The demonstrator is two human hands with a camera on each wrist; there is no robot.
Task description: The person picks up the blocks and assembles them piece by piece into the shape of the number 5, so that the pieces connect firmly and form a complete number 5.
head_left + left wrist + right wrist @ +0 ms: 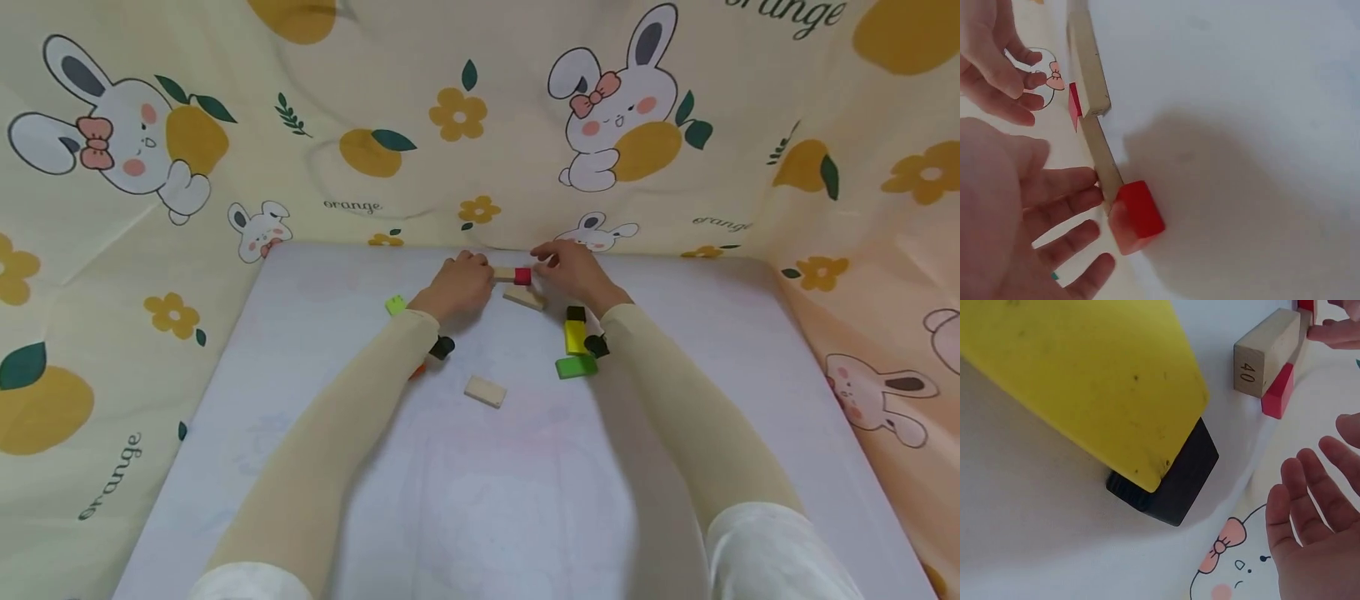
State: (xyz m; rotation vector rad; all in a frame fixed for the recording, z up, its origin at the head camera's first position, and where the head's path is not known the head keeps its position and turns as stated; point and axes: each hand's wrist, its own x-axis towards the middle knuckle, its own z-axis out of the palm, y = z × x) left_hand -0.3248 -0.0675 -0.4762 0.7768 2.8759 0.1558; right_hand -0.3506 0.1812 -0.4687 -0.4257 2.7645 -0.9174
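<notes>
Right wrist view: a wooden block (1267, 352) reads "40".

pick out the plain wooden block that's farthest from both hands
The lone wooden block, lowest of the three in the head view; the other two, the block marked 40 and the block behind it, lie by the left hand and right hand.

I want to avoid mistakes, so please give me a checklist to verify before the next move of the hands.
1. Left hand touching the far wooden block: ok.
2. Right hand free: ok, it holds nothing.
3. Red block at the far wooden block's right end: ok.
4. Block marked 40 parallel to the far wooden block: not ok, angled.
5. Block marked 40 clear of the red block: cannot tell.
</notes>
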